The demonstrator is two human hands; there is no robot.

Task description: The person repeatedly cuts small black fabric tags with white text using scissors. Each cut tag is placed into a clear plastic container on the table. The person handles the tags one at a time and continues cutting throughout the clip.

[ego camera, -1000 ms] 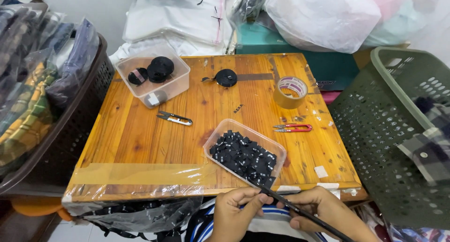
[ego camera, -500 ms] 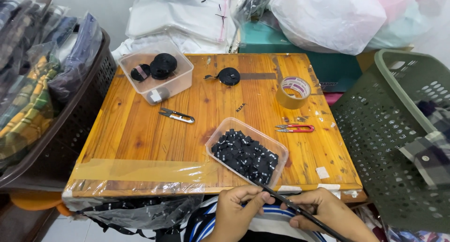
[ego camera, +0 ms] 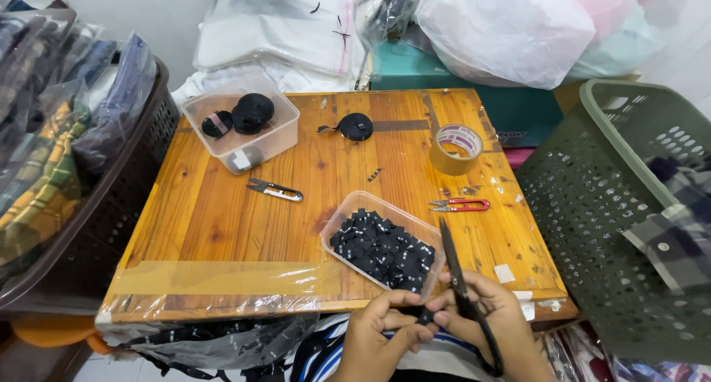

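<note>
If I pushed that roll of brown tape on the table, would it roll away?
Probably not. The roll of brown tape lies flat on its side on the wooden table, so a push would likely slide it, not roll it. Tipped onto its round edge, it could roll easily. It looks stiff and fairly light, being a hollow ring.

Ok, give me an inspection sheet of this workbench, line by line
Surface: wooden table, clear tape along its front edge.
Job's things: black scissors; narrow black strip; clear tub of small black pieces.
Clutter: thread snips, red snips, tape roll, black strip roll, second tub holding rolls.
Hands: right hand holds the scissors; left hand pinches the strip.
Cables: nothing seen.
Surroundings: green basket right, dark basket of folded cloth left, plastic bags behind.
</note>
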